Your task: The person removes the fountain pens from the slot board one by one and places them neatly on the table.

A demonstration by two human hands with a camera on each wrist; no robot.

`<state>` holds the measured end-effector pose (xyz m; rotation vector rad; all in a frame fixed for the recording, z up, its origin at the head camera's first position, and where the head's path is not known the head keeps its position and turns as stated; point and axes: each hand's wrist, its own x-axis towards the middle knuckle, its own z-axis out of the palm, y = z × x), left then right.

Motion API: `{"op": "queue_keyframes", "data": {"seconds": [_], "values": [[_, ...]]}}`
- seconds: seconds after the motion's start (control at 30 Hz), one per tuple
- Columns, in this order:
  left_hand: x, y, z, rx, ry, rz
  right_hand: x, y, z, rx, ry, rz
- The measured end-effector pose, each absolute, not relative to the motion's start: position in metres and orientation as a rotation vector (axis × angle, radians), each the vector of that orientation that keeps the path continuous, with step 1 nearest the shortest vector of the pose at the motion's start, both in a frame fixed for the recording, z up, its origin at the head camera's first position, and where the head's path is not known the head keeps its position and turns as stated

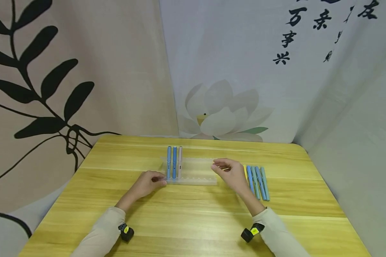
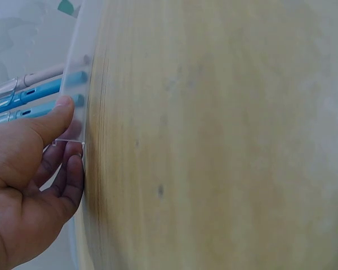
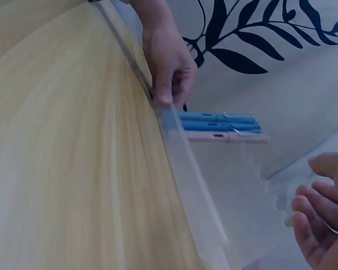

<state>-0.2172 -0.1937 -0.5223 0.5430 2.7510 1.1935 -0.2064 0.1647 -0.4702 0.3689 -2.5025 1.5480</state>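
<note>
A clear plastic pen rack [image 1: 196, 181] with a notched edge stands on the table. Three pens sit side by side at its left end: a light blue pen [image 1: 168, 164], a darker blue pen [image 1: 174, 164] and a pale pink pen [image 1: 180, 164]. My left hand [image 1: 148, 184] pinches the rack's left front corner; in the left wrist view its thumb lies on the front strip [image 2: 74, 84]. Close to the rack's right end, my right hand [image 1: 230, 174] holds nothing. The right wrist view shows its thumb apart from its loosely bent fingers [image 3: 321, 211].
Several blue and green pens [image 1: 263, 184] lie in a row to the right of my right hand, with a yellow one [image 1: 245, 171] partly hidden beside it. Printed curtains [image 1: 225, 71] hang behind the wooden table [image 1: 186, 221].
</note>
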Motion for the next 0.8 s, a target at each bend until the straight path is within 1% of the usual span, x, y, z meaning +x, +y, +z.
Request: {"op": "queue_keyframes", "data": {"seconds": [0.43,0.8], "values": [[-0.217,-0.195,-0.521,0.547,2.75,1.186,-0.216,0.108,-0.49,0.433,-2.493,1.657],[-0.216,-0.194,-0.52,0.571,2.746,1.188,-0.23,0.077,-0.502,0.502,-2.533,1.634]]}}
